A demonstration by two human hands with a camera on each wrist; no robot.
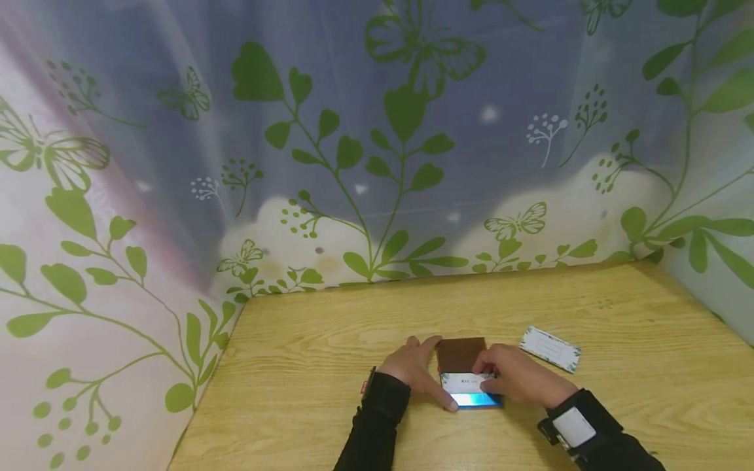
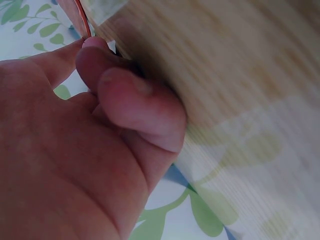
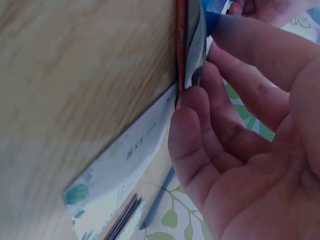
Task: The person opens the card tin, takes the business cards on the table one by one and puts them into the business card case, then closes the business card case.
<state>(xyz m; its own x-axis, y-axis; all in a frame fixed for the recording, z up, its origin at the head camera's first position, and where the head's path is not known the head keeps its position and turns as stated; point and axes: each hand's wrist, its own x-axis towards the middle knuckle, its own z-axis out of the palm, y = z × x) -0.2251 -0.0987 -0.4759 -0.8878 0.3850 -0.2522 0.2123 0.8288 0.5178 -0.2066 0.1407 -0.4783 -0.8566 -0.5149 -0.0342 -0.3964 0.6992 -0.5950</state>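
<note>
2 black sleeves reach in over the near edge of the wooden table, each with a dark band at the wrist; the right band carries a white square. Between the 2 hands a brown wallet with a reddish edge sits on the table, a white card across its middle and a shiny blue strip along its near side. The left hand grasps the wallet's left side, thumb at the near corner and fingers bent at the far one. The right hand pinches the white card's right end between thumb and fingers. A 2nd card, white with leaf-printed corners, lies on the table just beyond the right hand. A curtain printed with green leaves and butterflies hangs behind the table and along both sides.
</note>
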